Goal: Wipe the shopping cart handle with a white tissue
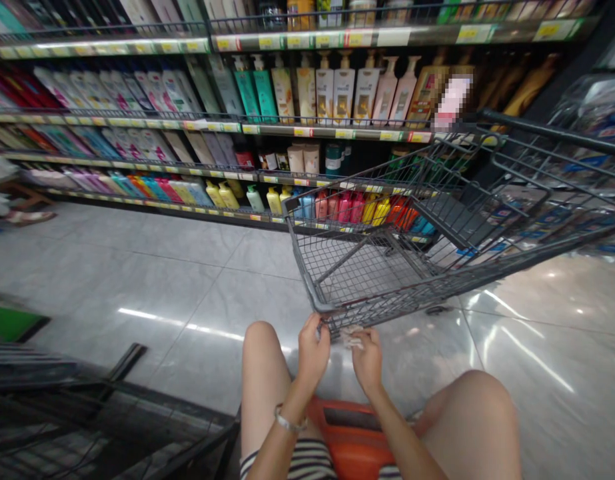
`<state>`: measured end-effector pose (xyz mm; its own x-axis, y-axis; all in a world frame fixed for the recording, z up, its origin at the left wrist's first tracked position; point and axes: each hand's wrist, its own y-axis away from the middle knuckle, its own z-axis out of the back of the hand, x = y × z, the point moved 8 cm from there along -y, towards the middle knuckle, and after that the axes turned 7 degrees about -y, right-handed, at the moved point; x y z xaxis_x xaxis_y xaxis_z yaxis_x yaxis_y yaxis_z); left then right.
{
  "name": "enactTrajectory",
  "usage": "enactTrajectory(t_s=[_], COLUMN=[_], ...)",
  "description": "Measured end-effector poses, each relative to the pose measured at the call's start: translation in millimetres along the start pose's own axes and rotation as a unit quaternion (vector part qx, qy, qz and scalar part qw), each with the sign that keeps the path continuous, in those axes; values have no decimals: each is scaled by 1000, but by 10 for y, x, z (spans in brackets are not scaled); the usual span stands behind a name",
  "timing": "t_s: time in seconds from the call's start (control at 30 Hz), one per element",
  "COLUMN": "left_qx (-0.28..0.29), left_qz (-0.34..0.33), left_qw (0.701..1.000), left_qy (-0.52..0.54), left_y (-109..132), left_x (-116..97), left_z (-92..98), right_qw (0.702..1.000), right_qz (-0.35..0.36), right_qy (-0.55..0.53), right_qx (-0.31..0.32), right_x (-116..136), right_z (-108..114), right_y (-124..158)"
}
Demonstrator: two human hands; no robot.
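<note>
The grey wire shopping cart (357, 267) stands in front of me, its near corner pointing toward my knees. My left hand (314, 347) is closed at that lower corner, with the fingertips against the cart's wire edge. Just to the right, my right hand (368, 357) pinches a crumpled whitish cloth or tissue (352, 337), close to the cart's lower side. Between my knees is an orange stool or box (354, 433) with a dark slot.
Shelves (312, 130) of bottles run across the back. Dark metal racks or carts (112, 413) fill the lower left, near a green object (14, 320). Plastic-wrapped packs (577, 153) hang at right. A person's foot (31, 217) shows at far left.
</note>
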<state>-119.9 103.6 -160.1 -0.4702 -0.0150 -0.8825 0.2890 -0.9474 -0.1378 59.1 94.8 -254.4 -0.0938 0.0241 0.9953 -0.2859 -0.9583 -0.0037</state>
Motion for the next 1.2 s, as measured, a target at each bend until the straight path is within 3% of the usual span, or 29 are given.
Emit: enactTrajectory(t_s=[0.1, 0.17, 0.37, 0.6, 0.73, 0.9, 1.0, 1.13, 1.2], left_qx=[0, -5, 4, 6, 10, 12, 17, -58, -82], left_qz=[-4, 0, 0, 5, 4, -12, -25, -43, -77], left_qw=[1000, 1000, 999, 998, 997, 997, 997, 991, 982], left_qy=[-7, -13, -34, -65, -75, -79, -76, -117, -153], left_y=[-2, 0, -9, -6, -7, 6, 93, 295, 390], left_x=[15, 42, 72, 119, 125, 102, 171, 301, 262], left_z=[-4, -12, -26, -11, -18, -12, -49, -23, -39], right_qw=[993, 982, 908, 830, 809, 757, 748, 745, 752], right_qz=[-94, -156, -335, -369, -385, -442, -441, -416, -393], right_qy=[-45, -84, -237, -413, -433, -464, -479, -509, -520], right_qx=[-53, -71, -87, -67, -100, -130, -127, -113, -97], right_x=[-197, -303, -413, -215, -199, -165, -75, 113, 209], right_z=[145, 125, -270, -400, -487, -662, -677, -663, -665], right_y=[1, 5, 85, 206, 276, 351, 340, 261, 201])
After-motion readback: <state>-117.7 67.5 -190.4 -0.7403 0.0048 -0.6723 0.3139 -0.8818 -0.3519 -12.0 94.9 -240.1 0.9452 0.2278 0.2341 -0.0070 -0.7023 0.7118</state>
